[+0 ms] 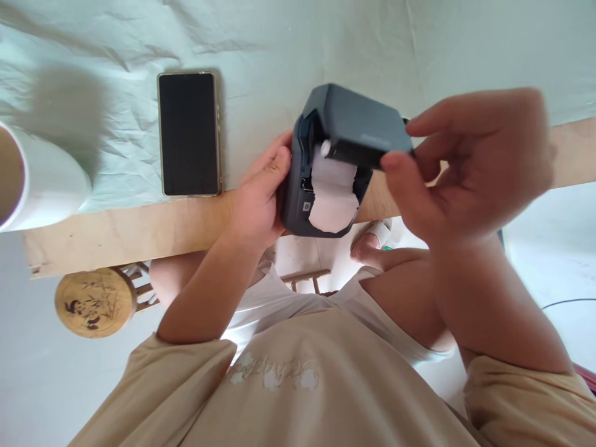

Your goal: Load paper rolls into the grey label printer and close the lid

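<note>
Printer (326, 180) is sitting between both hands, left hand (261, 192) gripping its body (lid hinged up), right hand (470, 161) pinching the lid (358, 121).

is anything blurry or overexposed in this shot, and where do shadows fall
Head view: the right hand on the printer lid is slightly motion-blurred; the white cup at the left edge is soft and casts a blurred shadow on the cloth; the floor at lower right looks washed out; the phone stays sharp.

dark grey printer (344, 124), white paper roll (333, 198), black phone (189, 133), pale green cloth (279, 37)
</note>
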`<action>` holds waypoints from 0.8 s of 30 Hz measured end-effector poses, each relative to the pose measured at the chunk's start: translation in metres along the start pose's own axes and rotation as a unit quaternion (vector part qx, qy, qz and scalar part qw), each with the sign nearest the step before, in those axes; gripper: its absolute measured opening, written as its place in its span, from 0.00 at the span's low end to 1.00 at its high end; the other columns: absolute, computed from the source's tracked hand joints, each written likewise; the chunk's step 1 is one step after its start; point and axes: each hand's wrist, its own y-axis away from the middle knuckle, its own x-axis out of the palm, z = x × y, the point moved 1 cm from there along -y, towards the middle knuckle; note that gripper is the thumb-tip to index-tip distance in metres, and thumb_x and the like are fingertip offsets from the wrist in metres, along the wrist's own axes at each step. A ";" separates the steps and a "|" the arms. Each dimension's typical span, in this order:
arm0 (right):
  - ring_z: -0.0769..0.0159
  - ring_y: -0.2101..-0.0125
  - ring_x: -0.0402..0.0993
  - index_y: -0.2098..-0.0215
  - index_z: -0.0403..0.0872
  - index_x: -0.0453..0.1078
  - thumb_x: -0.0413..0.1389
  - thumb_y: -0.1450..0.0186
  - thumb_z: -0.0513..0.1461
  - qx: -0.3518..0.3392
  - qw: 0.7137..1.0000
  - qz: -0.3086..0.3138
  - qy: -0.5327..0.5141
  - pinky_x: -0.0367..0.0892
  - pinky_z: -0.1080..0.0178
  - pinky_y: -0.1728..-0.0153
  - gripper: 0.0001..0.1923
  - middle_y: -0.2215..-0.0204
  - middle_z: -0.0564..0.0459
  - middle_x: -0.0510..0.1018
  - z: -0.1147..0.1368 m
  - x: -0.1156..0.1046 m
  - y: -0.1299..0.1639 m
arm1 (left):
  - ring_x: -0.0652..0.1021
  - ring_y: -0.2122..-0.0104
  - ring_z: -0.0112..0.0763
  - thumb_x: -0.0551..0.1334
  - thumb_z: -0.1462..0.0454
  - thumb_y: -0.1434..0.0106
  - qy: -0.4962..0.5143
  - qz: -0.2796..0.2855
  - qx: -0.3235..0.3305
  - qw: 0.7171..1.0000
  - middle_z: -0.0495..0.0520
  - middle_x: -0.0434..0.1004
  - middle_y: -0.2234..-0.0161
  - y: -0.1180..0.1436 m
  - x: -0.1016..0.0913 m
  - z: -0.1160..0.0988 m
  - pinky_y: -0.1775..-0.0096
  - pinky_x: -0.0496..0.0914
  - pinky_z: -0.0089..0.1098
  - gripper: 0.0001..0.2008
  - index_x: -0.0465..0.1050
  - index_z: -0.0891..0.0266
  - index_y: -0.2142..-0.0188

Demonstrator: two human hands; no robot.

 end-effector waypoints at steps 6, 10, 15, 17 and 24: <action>0.77 0.70 0.76 0.64 0.42 0.64 0.52 0.33 0.36 0.082 0.994 -0.065 -0.022 0.57 0.71 0.79 0.04 0.68 0.55 0.71 0.006 0.003 -0.005 | 0.80 0.53 0.34 0.57 0.56 0.33 -0.001 0.006 0.033 0.999 0.51 0.80 0.65 0.002 0.003 0.004 0.54 0.75 0.28 0.14 0.77 0.61 0.58; 0.79 0.74 0.71 0.66 0.43 0.68 0.55 0.36 0.37 0.051 0.994 0.024 0.095 0.59 0.71 0.76 0.04 0.71 0.57 0.75 0.010 0.004 -0.005 | 0.80 0.53 0.34 0.61 0.59 0.36 -0.042 0.029 0.024 0.998 0.49 0.80 0.61 0.002 -0.001 0.003 0.61 0.76 0.26 0.13 0.75 0.59 0.53; 0.76 0.73 0.68 0.60 0.50 0.73 0.55 0.37 0.41 0.088 0.952 0.229 0.184 0.52 0.67 0.74 0.08 0.65 0.58 0.78 0.016 0.008 -0.009 | 0.80 0.54 0.33 0.60 0.61 0.34 -0.022 0.068 0.025 0.997 0.52 0.79 0.55 0.004 -0.004 0.002 0.64 0.75 0.26 0.14 0.72 0.61 0.50; 0.74 0.73 0.67 0.61 0.52 0.73 0.54 0.37 0.42 0.143 0.924 0.297 0.194 0.50 0.66 0.74 0.08 0.66 0.59 0.77 0.018 0.009 -0.013 | 0.79 0.53 0.33 0.60 0.60 0.34 -0.030 0.085 0.025 0.996 0.52 0.79 0.53 0.004 -0.005 0.002 0.62 0.74 0.26 0.14 0.73 0.60 0.50; 0.79 0.80 0.61 0.61 0.49 0.70 0.63 0.45 0.40 0.201 0.929 0.311 0.018 0.58 0.69 0.76 0.14 0.78 0.59 0.70 0.019 -0.008 -0.019 | 0.79 0.53 0.32 0.63 0.60 0.37 -0.032 0.076 -0.003 0.997 0.51 0.79 0.53 0.003 -0.009 0.003 0.61 0.73 0.25 0.15 0.74 0.59 0.51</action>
